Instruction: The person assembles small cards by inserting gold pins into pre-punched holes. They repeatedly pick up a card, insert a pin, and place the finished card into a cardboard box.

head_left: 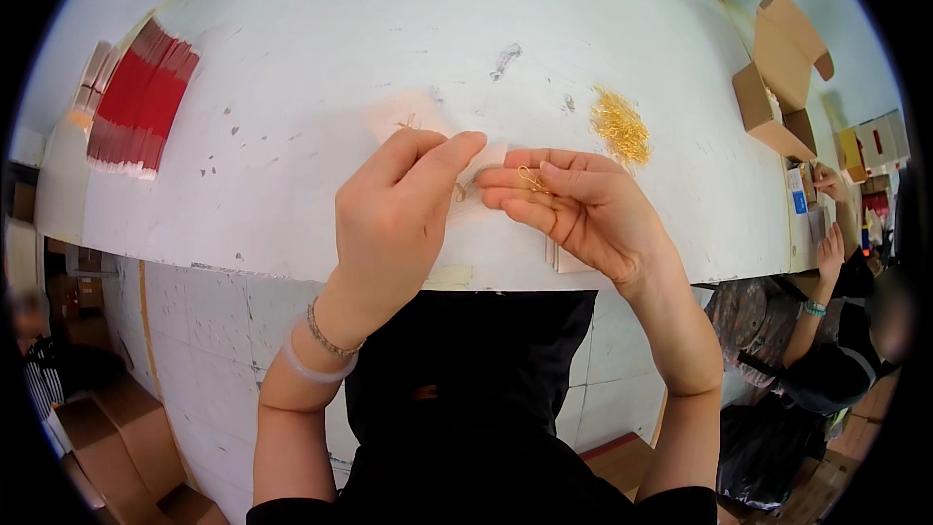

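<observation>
My two hands meet over the white table (321, 68) near its front edge. Palm up, my right hand (593, 199) holds a few small gold loops (531, 178) between the thumb and the fingers. My left hand (398, 199) is closed in a pinch, its back toward me, beside the right fingertips. What it grips is hidden; a thin gold bit (460, 192) shows just below its fingers. Under the hands lies a pale pink card (394, 109), partly covered, with a small gold piece (408, 123) on it. A heap of gold loops (620, 126) lies beyond my right hand.
A stack of red and white pieces (143, 102) lies at the far left. At the right edge stands an open cardboard box (777, 117). Another person's hands (829, 248) are at the table's right end. Pale flat pieces (564, 258) lie by the front edge.
</observation>
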The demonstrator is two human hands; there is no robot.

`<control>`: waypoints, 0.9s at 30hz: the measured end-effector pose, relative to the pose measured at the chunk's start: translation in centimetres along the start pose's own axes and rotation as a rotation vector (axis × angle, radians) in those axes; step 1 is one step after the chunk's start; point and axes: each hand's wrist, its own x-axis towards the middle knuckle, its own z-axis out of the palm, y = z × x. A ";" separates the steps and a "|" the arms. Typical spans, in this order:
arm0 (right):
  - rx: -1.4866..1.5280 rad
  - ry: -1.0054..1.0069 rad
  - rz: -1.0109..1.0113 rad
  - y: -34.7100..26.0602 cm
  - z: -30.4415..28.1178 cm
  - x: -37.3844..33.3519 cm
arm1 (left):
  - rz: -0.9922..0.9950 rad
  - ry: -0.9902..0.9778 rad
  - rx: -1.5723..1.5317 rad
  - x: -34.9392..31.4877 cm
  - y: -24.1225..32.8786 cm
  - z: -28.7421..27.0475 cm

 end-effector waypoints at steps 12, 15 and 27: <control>-0.278 -0.123 -0.052 0.2 -0.6 0.9 | -0.185 -0.230 -0.289 1.2 0.3 -2.1; -0.236 -0.115 -0.096 0.4 -0.5 0.9 | -0.207 -0.224 -0.283 1.3 0.4 -2.1; -0.135 -0.253 -0.065 -0.7 -1.3 0.7 | -0.187 -0.259 -0.266 1.6 0.6 -2.3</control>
